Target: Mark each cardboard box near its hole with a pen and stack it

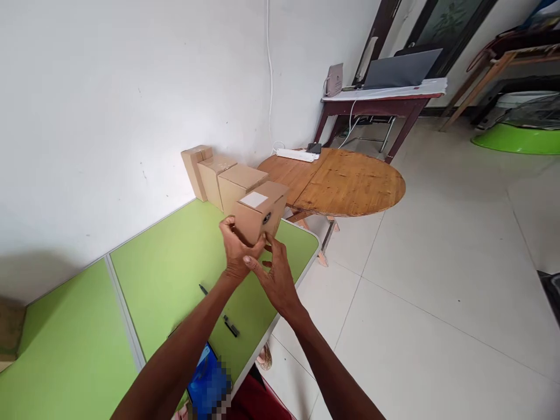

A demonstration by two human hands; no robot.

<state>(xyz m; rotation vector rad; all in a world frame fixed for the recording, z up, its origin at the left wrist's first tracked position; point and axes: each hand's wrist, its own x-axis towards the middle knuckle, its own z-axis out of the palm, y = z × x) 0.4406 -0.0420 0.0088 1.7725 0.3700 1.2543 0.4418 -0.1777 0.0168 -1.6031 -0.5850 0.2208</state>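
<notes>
A brown cardboard box with a white label on top and a dark round mark on one side is held at the right end of the green table. My left hand grips its near end, thumb and fingers on opposite sides. My right hand is at the box's lower edge, with the index fingertip at the marked side and the thumb stretched out apart, near my left wrist. Behind the held box, several more cardboard boxes stand in a row along the wall. Whether the held box rests on the table is hard to tell.
On the green table lie a dark pen, partly behind my left forearm, and a device with a blue screen. Beyond is an oval wooden table with a white power strip. A laptop stands on a desk farther back.
</notes>
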